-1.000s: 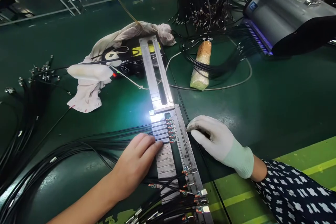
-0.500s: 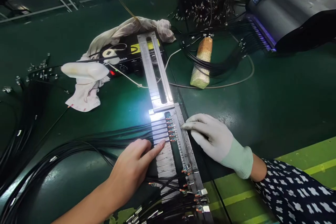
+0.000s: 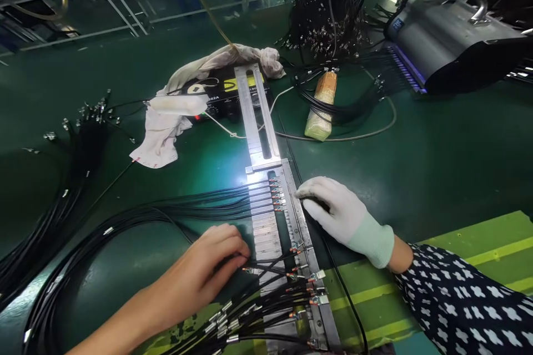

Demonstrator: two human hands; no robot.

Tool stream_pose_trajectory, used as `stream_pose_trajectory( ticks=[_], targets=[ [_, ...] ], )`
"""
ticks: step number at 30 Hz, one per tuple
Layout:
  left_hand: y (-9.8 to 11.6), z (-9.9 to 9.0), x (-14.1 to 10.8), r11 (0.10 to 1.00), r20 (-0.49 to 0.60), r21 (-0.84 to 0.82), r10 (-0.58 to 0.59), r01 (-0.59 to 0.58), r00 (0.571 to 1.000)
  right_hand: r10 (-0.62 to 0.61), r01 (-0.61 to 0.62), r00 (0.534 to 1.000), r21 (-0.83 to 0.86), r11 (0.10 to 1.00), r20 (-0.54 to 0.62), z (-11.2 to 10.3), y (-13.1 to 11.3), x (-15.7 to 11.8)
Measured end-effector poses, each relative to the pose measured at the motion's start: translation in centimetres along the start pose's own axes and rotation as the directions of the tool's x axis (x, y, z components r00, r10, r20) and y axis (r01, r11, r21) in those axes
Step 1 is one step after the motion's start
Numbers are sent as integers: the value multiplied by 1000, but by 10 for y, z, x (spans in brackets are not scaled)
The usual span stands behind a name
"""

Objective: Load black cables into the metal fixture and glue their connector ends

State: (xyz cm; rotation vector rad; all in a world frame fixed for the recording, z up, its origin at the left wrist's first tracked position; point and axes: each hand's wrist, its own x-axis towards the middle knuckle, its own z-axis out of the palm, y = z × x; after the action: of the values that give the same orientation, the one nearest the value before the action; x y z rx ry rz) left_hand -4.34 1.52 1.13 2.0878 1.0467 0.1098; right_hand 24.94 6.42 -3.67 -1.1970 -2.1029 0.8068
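Dark green benchtop spreads under the work, with a silver machine at the far right and a pale cloth draped at the far left. Across the middle lies the long metal jig, its long axis running from the near right edge to the far side, leaning slightly left as it goes. Loose cables cross its near part; their closest end, a small connector, sits just to the near right of the fingertips of the bare left hand, the hand nearer to them. That hand's thumb and forefinger are bent, with their tips close together; whether they pinch a cable cannot be told. On the jig's right side, the gloved right hand curls loosely beside the rail, thumb and forefinger parted by a narrow gap with nothing visible in it; whether it touches the metal is unclear.

Thin, glossy and black, the seated cables come in from the left, their orange-and-silver ends in a row over the jig's slot, brightly lit and beyond the left hand.
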Motion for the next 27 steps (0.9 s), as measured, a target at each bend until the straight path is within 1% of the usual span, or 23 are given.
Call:
stream_pose_trajectory(
  ticks=[2,4,5,7,8,10,12,15,18,20,23,25,27],
  targets=[
    [-1,5,12,994,-114,83,82,-73,990,6,-6,1000,21,1000,1,0,0,2],
    [-3,10,26,959,-211,245,196,-142,958,13,-13,1000,39,999,6,-1,0,4],
    [-5,13,32,930,-231,331,247,-162,941,16,-16,1000,46,999,8,-2,0,4],
    [-8,17,44,866,-228,465,318,-184,920,22,-22,1000,59,998,12,-4,0,5],
    [-10,19,48,841,-215,507,337,-190,917,27,-28,1000,65,998,15,-4,0,5],
    [-12,19,52,816,-193,544,347,-194,918,43,-44,999,72,996,21,-6,-1,6],
    [-12,17,51,822,-181,531,346,-205,921,59,-60,998,74,995,21,-7,-1,7],
    [-6,11,38,891,-172,403,297,-208,939,61,-61,998,79,995,0,-7,-1,9],
    [-3,1,18,953,-106,267,179,-146,978,60,-60,998,94,994,0,-7,-1,9],
    [-7,-3,2,958,-49,267,119,-102,992,60,-60,998,99,993,6,-8,-1,9],
    [-19,-6,-17,956,8,291,44,-45,999,58,-58,998,96,994,5,-8,-1,9],
    [-27,-4,-27,959,3,284,-13,11,1000,57,-57,998,91,994,4,-7,-2,8],
    [-33,-1,-35,961,-35,276,-23,32,999,58,-58,998,88,994,3,-7,-2,9]
  ],
)
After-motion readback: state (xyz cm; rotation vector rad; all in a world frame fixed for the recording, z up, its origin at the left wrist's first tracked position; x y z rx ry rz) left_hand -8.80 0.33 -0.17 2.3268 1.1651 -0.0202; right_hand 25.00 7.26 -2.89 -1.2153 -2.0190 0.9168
